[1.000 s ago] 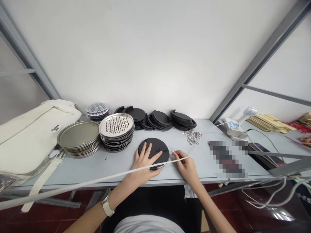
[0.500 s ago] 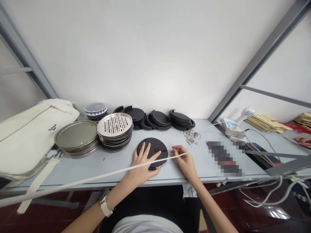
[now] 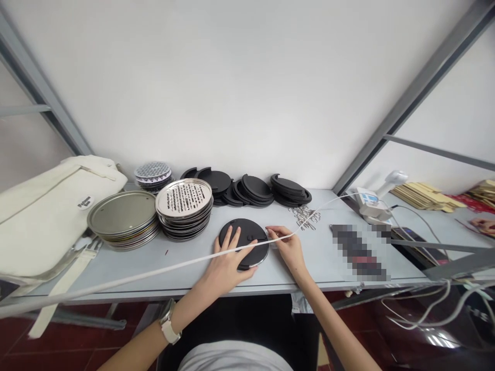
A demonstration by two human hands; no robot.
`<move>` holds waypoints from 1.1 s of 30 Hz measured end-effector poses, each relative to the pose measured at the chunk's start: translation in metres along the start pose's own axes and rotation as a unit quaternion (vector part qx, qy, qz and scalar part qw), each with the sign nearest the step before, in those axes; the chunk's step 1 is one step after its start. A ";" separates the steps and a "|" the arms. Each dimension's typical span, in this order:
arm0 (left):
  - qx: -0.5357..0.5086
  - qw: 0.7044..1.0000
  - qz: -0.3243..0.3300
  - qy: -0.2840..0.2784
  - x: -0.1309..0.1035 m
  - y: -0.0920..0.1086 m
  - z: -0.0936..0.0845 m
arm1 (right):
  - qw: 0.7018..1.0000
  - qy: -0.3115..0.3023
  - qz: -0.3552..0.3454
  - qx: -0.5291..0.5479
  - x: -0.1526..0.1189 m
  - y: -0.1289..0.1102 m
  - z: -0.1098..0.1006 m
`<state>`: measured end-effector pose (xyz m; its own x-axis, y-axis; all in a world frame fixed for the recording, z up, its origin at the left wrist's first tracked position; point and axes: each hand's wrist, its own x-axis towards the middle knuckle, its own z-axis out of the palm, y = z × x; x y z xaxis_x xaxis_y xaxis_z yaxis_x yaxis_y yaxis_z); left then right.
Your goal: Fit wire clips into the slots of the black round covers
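A black round disc (image 3: 252,226) with a slot and a silvery edge at its lower right lies flat near the table's front. My left hand (image 3: 230,260) spreads its fingers over the top, with the thumb along the near rim, and holds it against the table. At the disc's right edge, beside the slot, my right hand (image 3: 286,250) pinches its thumb and forefinger together. What sits in that pinch is too small to make out. Small bent-wire metal hooks (image 3: 305,216) lie in a loose pile beyond my right hand.
Black round holders (image 3: 253,188) lie stacked along the wall. Left stand stacks of metal discs (image 3: 119,211) and patterned round plates (image 3: 183,198), beside a cream bag (image 3: 50,221). A white cable (image 3: 154,270) crosses before my hands. Right are a white device (image 3: 369,206) and another person's hand (image 3: 485,225).
My right hand has moved left and slightly up, bringing its fingertips from beside the disc to its right edge. My left hand stays on the disc.
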<state>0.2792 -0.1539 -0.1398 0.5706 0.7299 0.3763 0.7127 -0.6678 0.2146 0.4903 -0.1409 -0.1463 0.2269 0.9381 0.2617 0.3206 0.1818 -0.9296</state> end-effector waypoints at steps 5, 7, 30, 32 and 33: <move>-0.003 1.000 -0.001 0.002 0.000 0.000 0.000 | 0.998 -0.011 -0.035 -0.059 0.000 0.000 0.000; -0.003 1.000 -0.003 -0.002 0.000 -0.001 0.000 | 0.998 -0.020 -0.026 -0.054 0.000 0.000 0.001; 0.006 1.000 -0.002 -0.009 0.000 0.000 -0.001 | 0.998 -0.060 -0.026 -0.018 -0.001 0.006 0.004; 0.005 1.000 -0.002 -0.010 0.000 0.000 -0.001 | 0.998 -0.058 -0.029 -0.015 -0.001 0.008 0.005; 0.004 1.000 -0.003 -0.012 0.000 0.000 0.000 | 0.998 -0.056 -0.030 -0.014 0.000 0.009 0.006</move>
<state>0.2786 -0.1538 -0.1395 0.5762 0.7366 0.3541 0.7191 -0.6628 0.2086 0.4881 -0.1377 -0.1562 0.1028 0.9534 0.2836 0.3570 0.2308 -0.9052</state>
